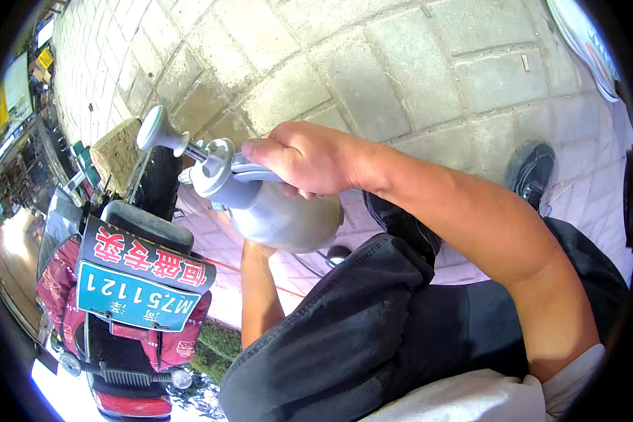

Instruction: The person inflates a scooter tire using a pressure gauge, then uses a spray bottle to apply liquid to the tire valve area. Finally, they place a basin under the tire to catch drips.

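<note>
Closest up, head view: pale shirt (464,401) & dark trousers (316,344), knee bent, along the bottom. R arm (464,204) reaches across, and there's the R hand (299,156), fingers curled snug round the grey handle of a spray bottle (288,219), thumb on top; firm closed grip. Bottle's held over the paving (373,77), silvery body tilted, pump knob (155,128) aimed at the paving's L edge, nozzle (185,176) near it. L forearm (259,302) comes up from below; L hand (259,249) mostly hidden behind the bottle, so can't tell how far open it is or what it's got.

Over at the paving's L edge: bike (148,226) w/ black tyre (163,179), brown block (116,156) beside it, dark flap (148,252), blue no. plate (133,298), maroon bags (60,295), red tail light (130,404). Green bush (214,355) next to the bike. Thin red cord (288,290) passes behind L forearm. Dark shoe (531,172) near the paving's R edge, white shoe (587,46) at its top R corner.
</note>
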Demonstrator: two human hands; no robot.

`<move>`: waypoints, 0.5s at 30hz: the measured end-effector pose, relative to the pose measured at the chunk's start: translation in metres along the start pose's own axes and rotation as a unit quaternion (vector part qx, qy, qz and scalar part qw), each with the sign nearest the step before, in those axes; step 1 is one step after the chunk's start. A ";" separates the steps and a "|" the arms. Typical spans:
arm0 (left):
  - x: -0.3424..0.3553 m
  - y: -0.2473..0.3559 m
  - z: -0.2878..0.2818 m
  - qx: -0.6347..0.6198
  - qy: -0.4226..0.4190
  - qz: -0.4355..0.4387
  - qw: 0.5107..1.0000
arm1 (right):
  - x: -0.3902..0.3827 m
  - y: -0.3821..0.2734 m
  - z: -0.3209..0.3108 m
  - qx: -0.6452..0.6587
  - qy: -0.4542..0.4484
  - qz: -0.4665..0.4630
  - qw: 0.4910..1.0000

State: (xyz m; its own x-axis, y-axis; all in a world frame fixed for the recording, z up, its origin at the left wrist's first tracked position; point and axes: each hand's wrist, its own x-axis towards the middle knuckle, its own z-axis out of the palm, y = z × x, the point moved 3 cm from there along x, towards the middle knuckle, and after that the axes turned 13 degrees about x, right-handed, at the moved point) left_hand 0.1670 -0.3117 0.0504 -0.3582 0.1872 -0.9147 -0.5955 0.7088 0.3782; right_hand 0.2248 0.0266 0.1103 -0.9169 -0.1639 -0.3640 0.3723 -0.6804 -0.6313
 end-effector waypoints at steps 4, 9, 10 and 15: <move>-0.008 0.030 -0.039 -0.047 0.091 0.153 0.983 | 0.003 0.005 -0.007 0.025 0.012 0.000 1.000; -0.021 0.076 -0.086 -0.229 0.010 0.379 0.897 | 0.001 0.006 -0.011 0.024 0.013 -0.003 1.000; -0.023 0.087 -0.075 -0.269 0.047 0.377 0.885 | 0.001 0.005 -0.009 0.011 0.008 0.002 1.000; -0.034 0.112 -0.064 -0.355 0.089 0.397 0.841 | -0.001 0.003 -0.002 -0.007 -0.010 0.007 1.000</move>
State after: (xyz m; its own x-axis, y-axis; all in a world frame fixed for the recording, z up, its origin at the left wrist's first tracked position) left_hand 0.0666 -0.2819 0.1327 -0.9105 0.2603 -0.3213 -0.3745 -0.1896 0.9076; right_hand 0.2271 0.0264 0.1073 -0.9144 -0.1865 -0.3593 0.3863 -0.6678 -0.6362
